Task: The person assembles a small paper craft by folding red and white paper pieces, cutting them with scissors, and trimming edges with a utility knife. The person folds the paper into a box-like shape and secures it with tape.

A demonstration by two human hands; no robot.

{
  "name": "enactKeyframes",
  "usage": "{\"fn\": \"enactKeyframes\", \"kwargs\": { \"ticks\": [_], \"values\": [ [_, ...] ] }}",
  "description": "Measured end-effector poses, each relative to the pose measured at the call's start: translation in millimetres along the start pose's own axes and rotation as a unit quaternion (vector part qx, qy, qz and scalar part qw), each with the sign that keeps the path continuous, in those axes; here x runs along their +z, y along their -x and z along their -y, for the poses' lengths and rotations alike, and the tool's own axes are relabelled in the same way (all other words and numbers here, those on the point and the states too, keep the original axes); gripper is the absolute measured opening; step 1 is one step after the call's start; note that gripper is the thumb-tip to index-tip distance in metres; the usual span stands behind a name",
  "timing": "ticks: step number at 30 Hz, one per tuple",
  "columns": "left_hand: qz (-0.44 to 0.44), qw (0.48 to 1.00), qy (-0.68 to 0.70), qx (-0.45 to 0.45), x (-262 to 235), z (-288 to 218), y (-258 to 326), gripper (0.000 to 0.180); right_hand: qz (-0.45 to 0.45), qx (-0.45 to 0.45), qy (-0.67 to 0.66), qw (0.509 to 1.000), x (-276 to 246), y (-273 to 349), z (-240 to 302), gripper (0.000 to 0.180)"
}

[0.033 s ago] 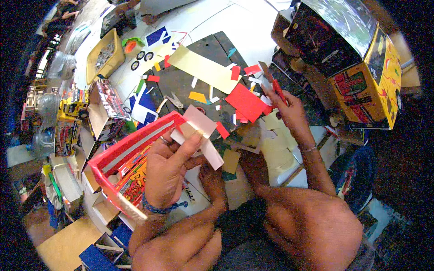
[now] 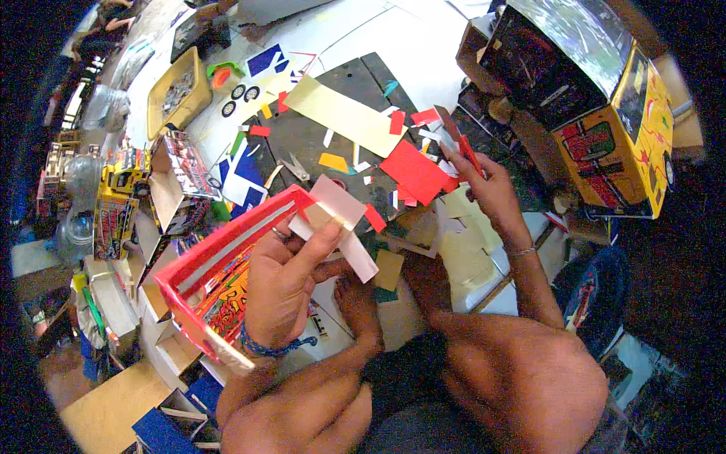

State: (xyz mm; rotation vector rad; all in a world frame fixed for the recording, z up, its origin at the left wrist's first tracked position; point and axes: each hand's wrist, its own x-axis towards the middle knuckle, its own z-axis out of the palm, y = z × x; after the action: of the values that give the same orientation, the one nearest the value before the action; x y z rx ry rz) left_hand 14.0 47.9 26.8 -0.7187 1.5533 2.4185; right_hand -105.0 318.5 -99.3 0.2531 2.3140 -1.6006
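Note:
My left hand [image 2: 283, 280] is closed, thumb on top, pinching pale pinkish-white strips [image 2: 337, 203] that cross each other. Against and behind that hand is a red open-topped box [image 2: 178, 291] with a grey stripe and colourful lettering inside. Whether my fingers also grip the box is hidden. My right hand [image 2: 491, 185] is closed around a red-handled cutter knife [image 2: 467, 151], its blade pointing up and away. Just left of the knife, a red sheet [image 2: 414, 172] lies on a dark board [image 2: 302, 144]. A long cream sheet [image 2: 344, 113] is there too.
Small scissors [image 2: 295, 168] and several coloured scraps lie on the board. Small black wheels [image 2: 238, 92] and a yellow tray [image 2: 161, 125] sit at the far left. A yellow-and-black model truck [image 2: 605, 159] stands at right. Toy trucks [image 2: 121, 181] and boxes crowd the left.
The view has shifted very slightly, and the red box and left hand sit marginally further right. Both hands keep their holds.

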Motion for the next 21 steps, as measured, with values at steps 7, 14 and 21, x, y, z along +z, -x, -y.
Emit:
{"fn": "enactKeyframes", "kwargs": {
  "ticks": [7, 14, 21],
  "values": [
    [-0.045, 0.998, -0.026, -0.017, 5.0, -1.9, 0.7, 0.046, -0.114, -0.099, -0.013, 0.988, -8.6, 20.5, 26.9, 0.03],
    [-0.083, 0.987, -0.139, 0.008, 0.7, 10.9, -11.8, 0.044, 0.221, -0.356, 0.021, 0.908, 8.2, 69.6, 69.9, 0.038],
    [-0.022, 0.992, -0.12, 0.02, -2.1, 9.8, -14.9, 0.049, 0.246, -0.423, 0.093, 0.867, 23.1, 66.0, 80.0, 0.039]
  ]
}}
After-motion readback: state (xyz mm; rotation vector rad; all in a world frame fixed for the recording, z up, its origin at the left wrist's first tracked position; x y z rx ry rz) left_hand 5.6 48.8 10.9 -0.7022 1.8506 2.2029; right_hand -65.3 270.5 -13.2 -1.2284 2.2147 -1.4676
